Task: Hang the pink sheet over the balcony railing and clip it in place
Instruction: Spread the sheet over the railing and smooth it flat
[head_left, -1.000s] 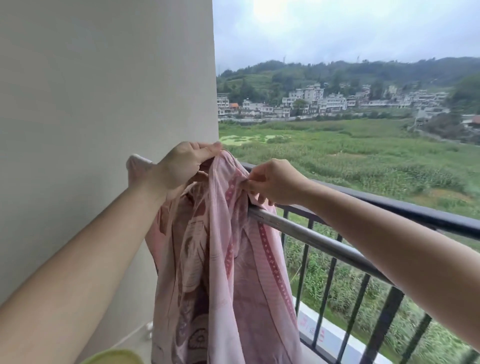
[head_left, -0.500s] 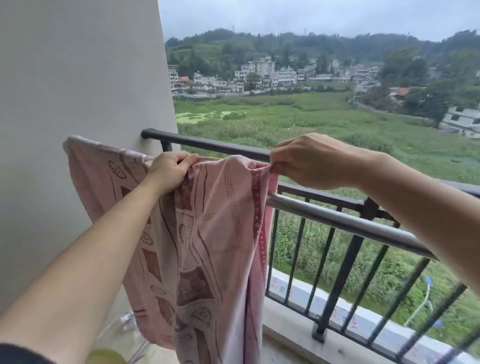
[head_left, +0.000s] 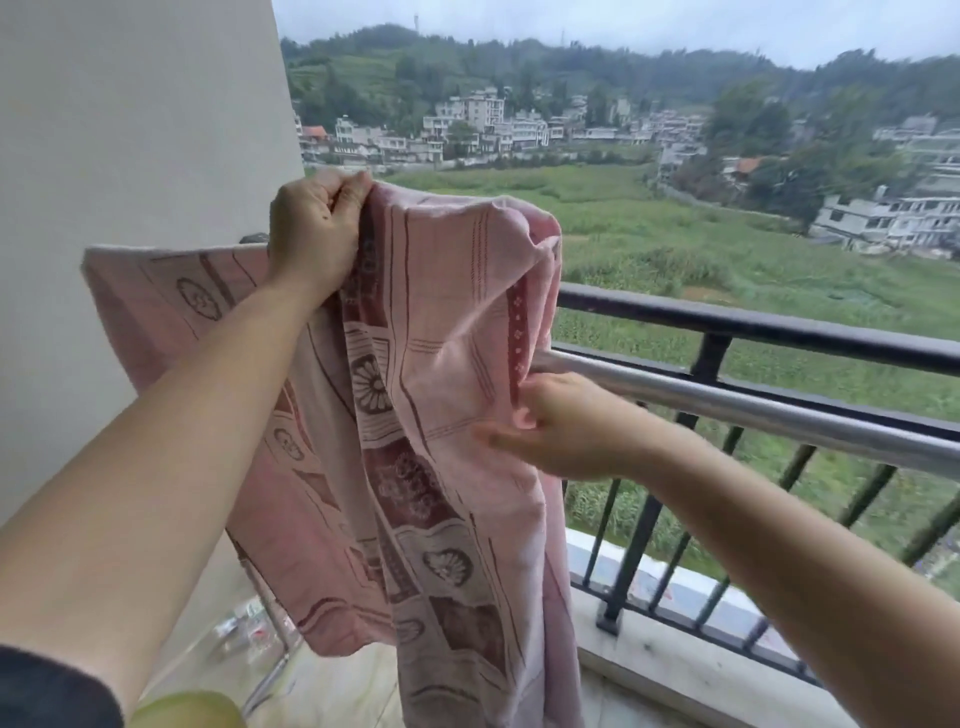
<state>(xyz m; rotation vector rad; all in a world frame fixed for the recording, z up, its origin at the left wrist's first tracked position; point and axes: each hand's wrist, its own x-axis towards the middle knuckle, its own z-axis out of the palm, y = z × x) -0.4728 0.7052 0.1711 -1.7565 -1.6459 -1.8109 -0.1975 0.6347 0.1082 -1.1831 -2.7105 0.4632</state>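
Observation:
The pink sheet, patterned in dark red, hangs over the silver rail next to the wall, with its left part spread flat along the rail. My left hand is shut on a bunch of its upper edge and holds it lifted above the rail. My right hand is lower, at the sheet's right border beside the silver rail, fingers pinching the fabric. The black balcony railing runs just behind the silver rail. No clip is in view.
A pale wall closes the left side. The railing's black bars stand on a tiled ledge. Metal legs and clear plastic litter lie on the floor under the sheet. A yellow-green object shows at the bottom edge. Fields and houses lie beyond.
My left hand has raised a bunch of the sheet's top edge above the rail. My right hand has dropped from the top edge to the sheet's right border, lower down.

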